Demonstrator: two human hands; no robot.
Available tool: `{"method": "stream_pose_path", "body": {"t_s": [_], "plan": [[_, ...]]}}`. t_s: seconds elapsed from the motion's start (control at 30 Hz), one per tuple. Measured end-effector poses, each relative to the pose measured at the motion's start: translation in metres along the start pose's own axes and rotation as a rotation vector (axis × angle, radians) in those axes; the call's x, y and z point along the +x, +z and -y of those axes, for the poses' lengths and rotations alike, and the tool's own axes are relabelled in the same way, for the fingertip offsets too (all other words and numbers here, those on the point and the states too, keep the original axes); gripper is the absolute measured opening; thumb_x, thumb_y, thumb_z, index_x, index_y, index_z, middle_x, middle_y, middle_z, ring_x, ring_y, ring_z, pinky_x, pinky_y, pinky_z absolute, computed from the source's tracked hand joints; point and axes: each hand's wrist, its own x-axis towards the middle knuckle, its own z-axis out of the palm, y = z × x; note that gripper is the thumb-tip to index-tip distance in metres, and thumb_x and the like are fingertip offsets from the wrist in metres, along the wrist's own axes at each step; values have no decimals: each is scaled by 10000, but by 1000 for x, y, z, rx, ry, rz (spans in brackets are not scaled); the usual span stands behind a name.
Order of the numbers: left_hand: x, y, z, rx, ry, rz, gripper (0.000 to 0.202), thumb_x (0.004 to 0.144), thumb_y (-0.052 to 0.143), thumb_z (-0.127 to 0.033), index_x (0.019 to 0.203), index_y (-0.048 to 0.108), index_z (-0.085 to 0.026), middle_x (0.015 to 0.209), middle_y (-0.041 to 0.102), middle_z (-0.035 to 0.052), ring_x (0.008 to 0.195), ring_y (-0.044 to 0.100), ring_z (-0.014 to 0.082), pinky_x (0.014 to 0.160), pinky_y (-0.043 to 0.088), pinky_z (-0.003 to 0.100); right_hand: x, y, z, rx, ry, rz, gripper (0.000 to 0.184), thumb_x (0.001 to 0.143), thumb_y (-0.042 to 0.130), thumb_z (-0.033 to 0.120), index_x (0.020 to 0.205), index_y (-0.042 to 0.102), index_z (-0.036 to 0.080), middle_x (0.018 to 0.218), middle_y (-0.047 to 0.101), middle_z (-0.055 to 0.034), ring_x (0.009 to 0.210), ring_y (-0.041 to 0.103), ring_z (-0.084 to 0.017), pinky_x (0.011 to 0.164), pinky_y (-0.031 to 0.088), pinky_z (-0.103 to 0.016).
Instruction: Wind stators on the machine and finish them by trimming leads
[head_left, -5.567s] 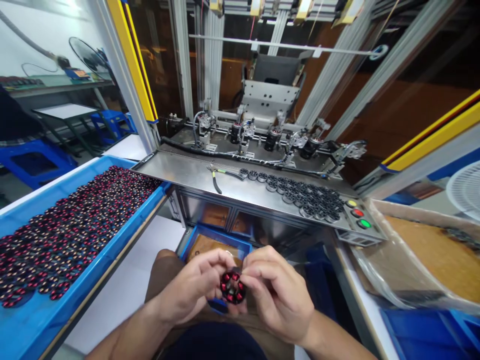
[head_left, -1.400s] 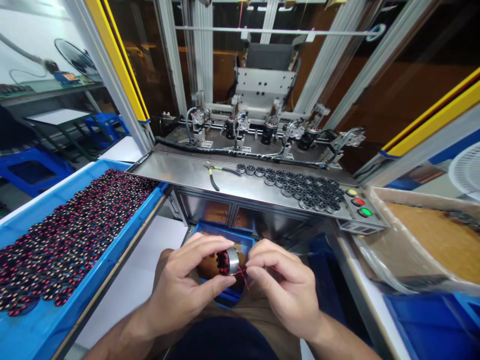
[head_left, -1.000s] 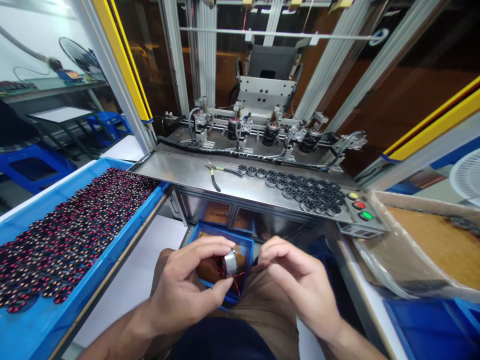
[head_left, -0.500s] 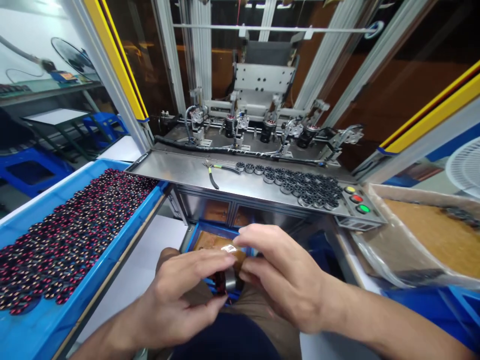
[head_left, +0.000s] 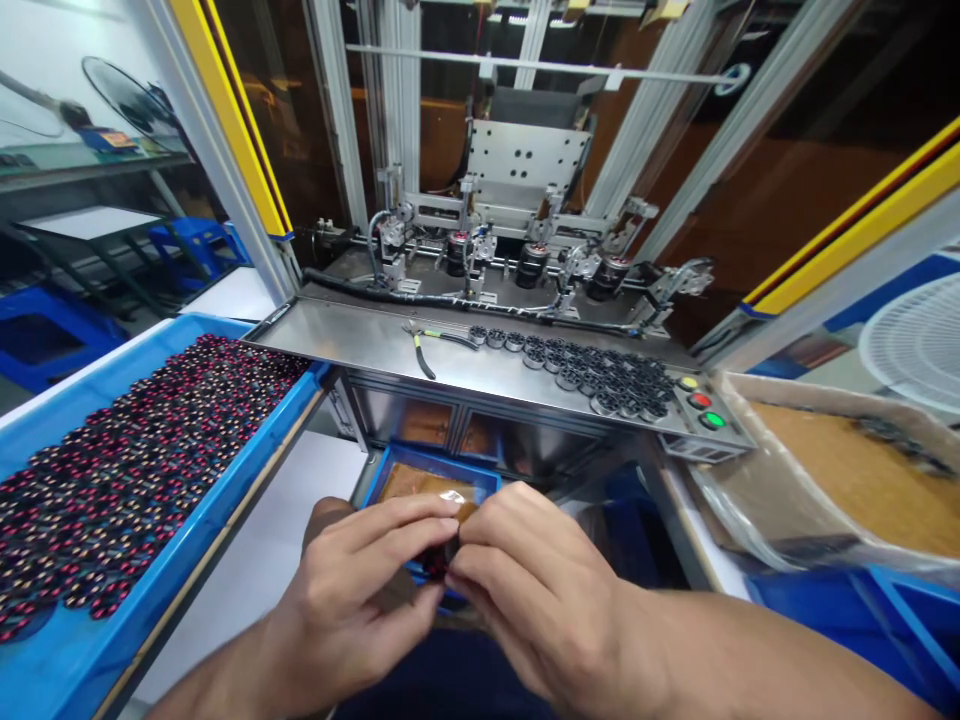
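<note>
A small motor stator point(head_left: 435, 562), dark with red copper windings, is held low in front of my body. My left hand point(head_left: 360, 580) is closed around its left side, fingers above and thumb below. From the right, the bent fingertips of my right hand point(head_left: 544, 580) are closed on the stator's right edge. The fingers cover most of it, so whether a wire end lies between them cannot be seen. Many similar wound stators point(head_left: 157, 450) fill a blue tray point(head_left: 45, 660) at my left.
A metal ledge point(head_left: 352, 340) carries cutting pliers point(head_left: 424, 350) and rows of unwound stator cores point(head_left: 600, 372). Behind stands a winding machine point(head_left: 529, 160). A button box point(head_left: 705, 420) and a plastic-lined carton point(head_left: 832, 440) are at right. Below the ledge sits a blue bin point(head_left: 491, 482).
My right hand has moved in and its raised fingers have closed on the stator's right edge. My left hand keeps its hold. The view has shifted slightly.
</note>
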Motion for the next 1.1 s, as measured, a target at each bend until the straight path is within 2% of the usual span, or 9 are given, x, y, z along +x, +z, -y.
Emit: {"method": "stream_pose_path", "body": {"t_s": [0.13, 0.23, 0.37, 0.47, 0.6, 0.7, 0.8, 0.97, 1.1], "plan": [[-9, -12, 8, -182, -139, 30, 504, 723, 738, -76, 1174, 643, -281, 1158, 731, 50, 1063, 694, 230, 951, 556, 334, 2, 1, -9, -21, -183, 137, 303, 934, 343, 108, 925, 644, 146, 717, 653, -111, 673, 543, -227, 595, 443, -371], [-19, -20, 18, -339, -257, -19, 484, 707, 770, -96, 1139, 682, -296, 1133, 740, 58, 1070, 689, 251, 958, 552, 367, 3, -1, -30, -62, -179, 210, 300, 956, 350, 132, 915, 646, 160, 716, 645, -97, 662, 532, -216, 593, 439, -358], [-25, -18, 30, -558, -356, -245, 398, 734, 757, -91, 1095, 722, -256, 1124, 742, 85, 1082, 686, 247, 926, 572, 327, 26, 13, -85, -146, 91, 123, 152, 940, 545, 287, 959, 646, 174, 910, 678, -104, 858, 606, -225, 769, 507, -362], [-23, -10, 35, -658, -412, -404, 363, 741, 756, -84, 1074, 735, -227, 1150, 734, 92, 1081, 690, 240, 907, 580, 296, 60, 37, -138, -275, 425, 43, 370, 880, 645, 398, 1156, 612, 155, 1195, 639, -149, 1134, 577, -261, 997, 451, -395], [-22, -4, 37, -710, -499, -520, 357, 750, 758, -89, 1082, 729, -219, 1186, 723, 82, 1081, 691, 213, 927, 565, 268, 98, 75, -189, -343, 579, 100, 602, 873, 633, 438, 1324, 508, 59, 1386, 506, -247, 1317, 448, -325, 1094, 352, -443], [-23, -6, 38, -721, -543, -555, 365, 760, 756, -97, 1103, 718, -216, 1193, 724, 81, 1034, 708, 197, 901, 572, 253, 109, 93, -201, -350, 654, 181, 655, 862, 621, 498, 1328, 501, 52, 1369, 502, -276, 1315, 428, -386, 1080, 327, -522], [-24, -10, 38, -748, -568, -568, 363, 763, 756, -101, 1107, 713, -209, 1188, 727, 86, 1017, 712, 200, 897, 573, 267, 111, 98, -204, -326, 694, 220, 591, 871, 624, 439, 1318, 504, 71, 1334, 513, -272, 1278, 443, -406, 1046, 326, -579], [-24, -10, 35, -788, -581, -565, 364, 761, 760, -101, 1103, 714, -220, 1178, 734, 75, 1012, 714, 196, 908, 566, 263, 110, 88, -215, -193, 701, 213, 386, 892, 630, 339, 1221, 568, 145, 1314, 544, -125, 1237, 495, -300, 1045, 372, -539], [-25, -7, 30, -781, -573, -539, 363, 770, 754, -101, 1101, 716, -244, 1187, 726, 55, 1038, 702, 192, 919, 558, 249, 103, 69, -215, 16, 712, 151, 307, 911, 556, 313, 1132, 614, 108, 1125, 642, -130, 1083, 594, -265, 980, 450, -467]]}}
